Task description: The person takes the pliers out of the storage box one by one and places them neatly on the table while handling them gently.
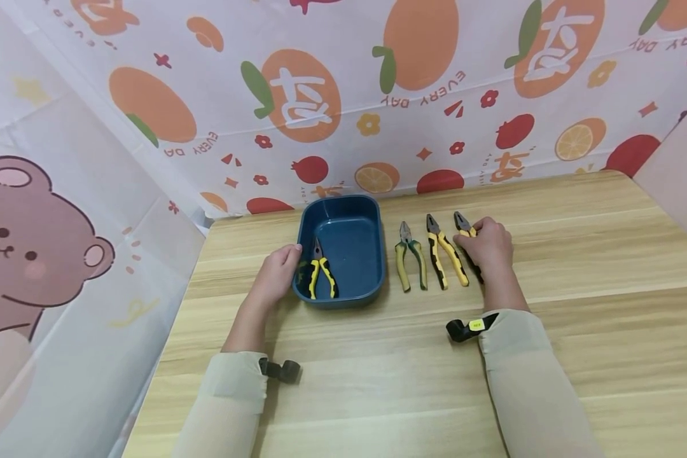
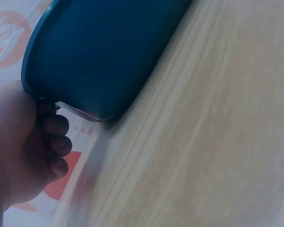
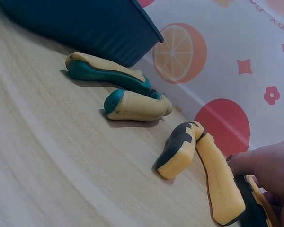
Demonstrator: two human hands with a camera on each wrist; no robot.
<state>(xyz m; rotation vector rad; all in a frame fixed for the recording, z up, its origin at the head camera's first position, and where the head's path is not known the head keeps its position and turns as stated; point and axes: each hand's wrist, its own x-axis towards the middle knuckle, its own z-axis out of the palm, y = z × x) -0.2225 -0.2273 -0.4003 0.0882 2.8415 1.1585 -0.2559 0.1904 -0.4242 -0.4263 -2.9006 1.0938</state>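
My left hand (image 1: 277,273) grips the left rim of a dark blue plastic tub (image 1: 343,300), its thumb over the edge and its fingers curled outside. Inside the tub, toward the left, lie yellow-and-black long-nose pliers (image 1: 313,280). To the right of the tub, my right hand (image 1: 488,247) pinches combination pliers (image 1: 462,222) with yellow-and-black handles, which the hand partly covers. Beside them lie another pair of yellow-and-black pliers (image 1: 446,251) and a pair with green-and-tan handles (image 1: 402,254). In the right wrist view, the fingers (image 3: 260,163) reach over the held pliers' handle.
All of this is on a light wood-grain table (image 1: 378,369). A fruit-printed cloth (image 1: 343,83) hangs along the table's back edge, and a bear-printed curtain (image 1: 40,242) hangs on the left.
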